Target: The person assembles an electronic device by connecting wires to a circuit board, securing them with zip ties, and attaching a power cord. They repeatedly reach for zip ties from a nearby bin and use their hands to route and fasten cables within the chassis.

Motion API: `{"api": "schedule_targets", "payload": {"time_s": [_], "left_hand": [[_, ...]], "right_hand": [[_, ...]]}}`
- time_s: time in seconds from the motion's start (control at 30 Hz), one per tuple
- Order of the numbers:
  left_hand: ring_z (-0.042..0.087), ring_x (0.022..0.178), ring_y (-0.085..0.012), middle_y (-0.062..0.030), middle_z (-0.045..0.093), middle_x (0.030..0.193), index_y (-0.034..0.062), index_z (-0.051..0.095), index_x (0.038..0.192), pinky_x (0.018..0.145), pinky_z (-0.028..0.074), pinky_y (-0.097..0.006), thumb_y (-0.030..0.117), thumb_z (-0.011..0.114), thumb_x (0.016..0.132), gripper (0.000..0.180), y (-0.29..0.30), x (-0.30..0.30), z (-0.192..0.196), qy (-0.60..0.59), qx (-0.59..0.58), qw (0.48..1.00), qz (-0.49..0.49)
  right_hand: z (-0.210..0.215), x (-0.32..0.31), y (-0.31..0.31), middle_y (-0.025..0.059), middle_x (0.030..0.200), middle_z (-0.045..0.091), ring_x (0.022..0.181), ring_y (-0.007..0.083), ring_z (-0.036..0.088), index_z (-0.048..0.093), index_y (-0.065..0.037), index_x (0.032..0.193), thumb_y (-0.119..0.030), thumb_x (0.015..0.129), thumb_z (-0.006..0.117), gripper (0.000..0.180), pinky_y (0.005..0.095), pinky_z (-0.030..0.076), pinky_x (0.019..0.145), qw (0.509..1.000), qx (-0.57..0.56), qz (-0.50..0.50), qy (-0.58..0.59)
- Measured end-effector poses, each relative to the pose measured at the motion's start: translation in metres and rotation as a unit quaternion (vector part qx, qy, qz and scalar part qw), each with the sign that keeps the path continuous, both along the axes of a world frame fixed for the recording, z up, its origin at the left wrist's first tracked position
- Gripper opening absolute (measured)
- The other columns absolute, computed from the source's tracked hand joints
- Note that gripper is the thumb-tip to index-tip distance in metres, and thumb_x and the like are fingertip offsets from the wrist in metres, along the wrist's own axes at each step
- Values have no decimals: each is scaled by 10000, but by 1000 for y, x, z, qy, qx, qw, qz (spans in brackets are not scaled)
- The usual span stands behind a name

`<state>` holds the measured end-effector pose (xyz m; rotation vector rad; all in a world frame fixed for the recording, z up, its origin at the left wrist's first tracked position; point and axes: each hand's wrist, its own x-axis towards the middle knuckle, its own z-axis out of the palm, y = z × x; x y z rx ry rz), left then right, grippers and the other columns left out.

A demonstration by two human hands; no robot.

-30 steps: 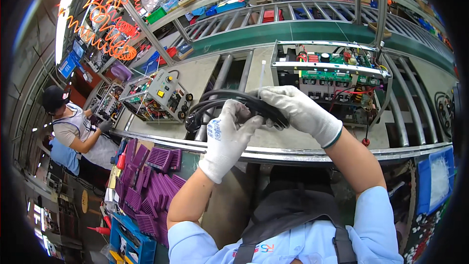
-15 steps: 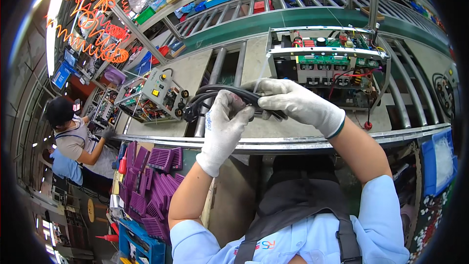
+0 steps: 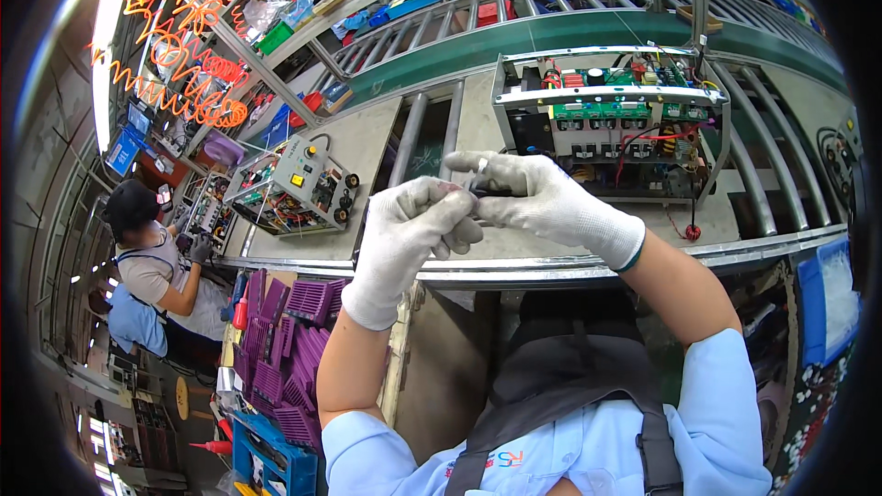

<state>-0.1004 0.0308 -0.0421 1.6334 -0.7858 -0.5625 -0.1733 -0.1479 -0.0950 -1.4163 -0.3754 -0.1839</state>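
Observation:
Both hands wear white work gloves and meet above the near rail of the bench. My left hand (image 3: 418, 225) is closed, thumb and index finger pinched together; what lies in the pinch is too small to make out. My right hand (image 3: 537, 197) presses its thumb and fingertips against the same spot, its index finger bent over the top. A small white piece (image 3: 482, 165) shows at that finger. Behind the right hand stands an open metal chassis (image 3: 606, 92) with green circuit boards, black parts and red wires.
To the left sits another open unit (image 3: 299, 184) with a grey panel and yellow button. Purple slotted plastic parts (image 3: 285, 349) are piled below it, beside a blue crate (image 3: 266, 459). A co-worker (image 3: 161, 266) works at far left. Rollers (image 3: 772, 156) and a blue bin (image 3: 827, 303) lie right.
The coiled black cable that was in my hands no longer shows in them. The long white strip by my right hand is gone from view. My fingertips have come together.

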Motion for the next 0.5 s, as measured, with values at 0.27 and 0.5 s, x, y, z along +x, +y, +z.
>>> {"api": "schedule_targets", "payload": {"time_s": [0.27, 0.5], "left_hand": [[587, 569, -59, -62, 669, 677, -11, 660, 905, 509, 433, -177, 203, 636, 917, 216, -2, 0, 0, -30, -6, 999, -8], [582, 574, -61, -62, 670, 687, -15, 657, 923, 509, 433, -182, 166, 642, 918, 181, 1, -4, -8, 2, -81, 996, 30]], "right_hand": [[4, -3, 6, 27, 1012, 605, 957, 79, 529, 360, -93, 1465, -53, 938, 590, 576, 268, 465, 897, 999, -32, -38, -23], [-4, 3, 15, 130, 973, 642, 915, 188, 637, 269, -88, 1497, 25, 923, 500, 629, 318, 501, 841, 940, -260, -107, -194]]}}
